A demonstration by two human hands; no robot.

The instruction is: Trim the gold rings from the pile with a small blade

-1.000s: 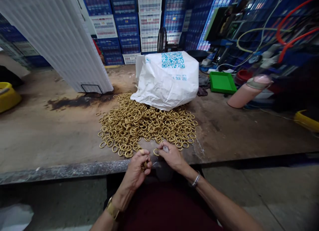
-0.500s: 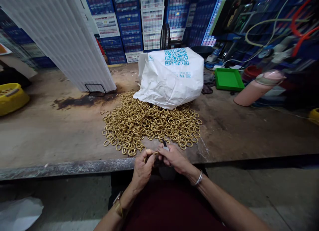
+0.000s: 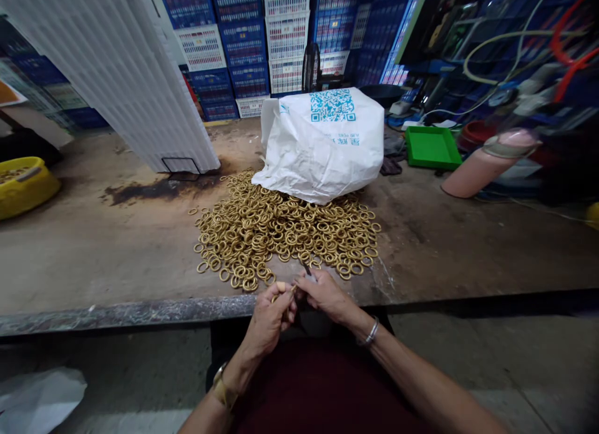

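Observation:
At the table's front edge, my left hand is closed, pinching a brass-coloured ring between thumb and fingers. My right hand meets it from the right, wrapped around a small slim tool with a dark upper end and a paler grey part. Fingers hide the tool's lower end, so its kind is unclear. Just beyond both hands spreads a heap of similar rings. A white sack with blue print rests on the back of the heap.
White ribbed panels lean at the left behind a wire stand. A yellow tub is at far left. On the right are a green tray and a pink bottle. Stacked crates line the back.
Both hands stay together at the table edge. The left fingers have shifted around the ring, and the tool in the right hand leans slightly more to the left.

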